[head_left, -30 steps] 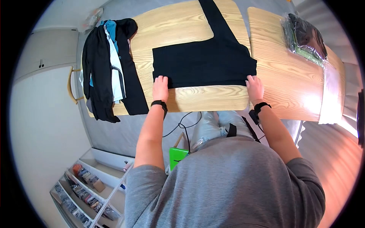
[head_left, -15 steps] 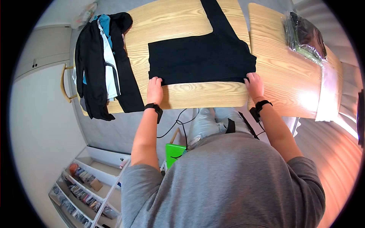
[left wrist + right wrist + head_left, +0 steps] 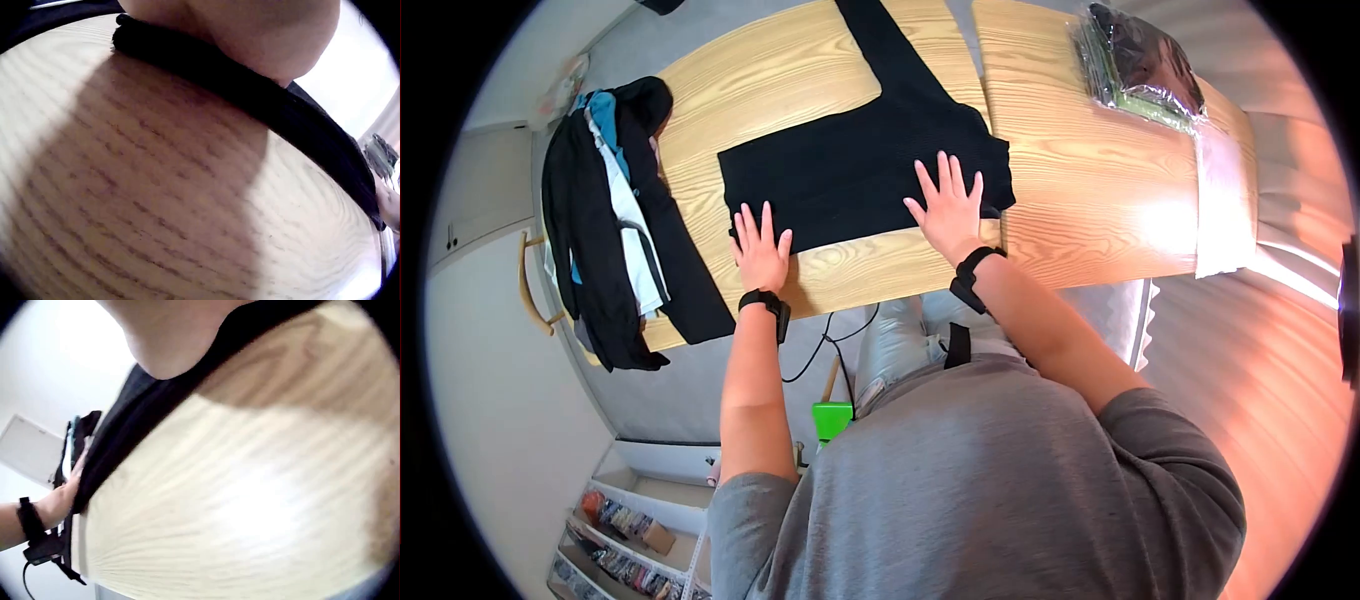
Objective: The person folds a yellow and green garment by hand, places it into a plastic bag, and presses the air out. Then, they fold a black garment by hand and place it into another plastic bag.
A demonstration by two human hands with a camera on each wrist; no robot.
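Note:
A black long-sleeved top [image 3: 830,170] lies folded lengthwise on the wooden table [image 3: 750,110], one sleeve stretching away toward the far edge. My left hand [image 3: 762,255] rests flat on its near left corner, fingers spread. Farther right, my right hand [image 3: 950,210] presses on the cloth near the right end, fingers straight and parted. The left wrist view shows the heel of the left hand [image 3: 269,31] over the folded edge of the top [image 3: 331,147]. In the right wrist view, the heel of the right hand [image 3: 172,337] sits at that same edge.
Dark, white and teal clothes [image 3: 575,230] lie piled over the table's left end. A second table [image 3: 1090,190] adjoins on the right, bearing clothes in clear plastic bags [image 3: 1140,65] and a white sheet [image 3: 1225,210]. Shelves [image 3: 665,490] stand low on the left.
Both hands have let go of the near edge and now lie spread on the cloth. The right hand has moved inward from the right corner. The head view has shifted right.

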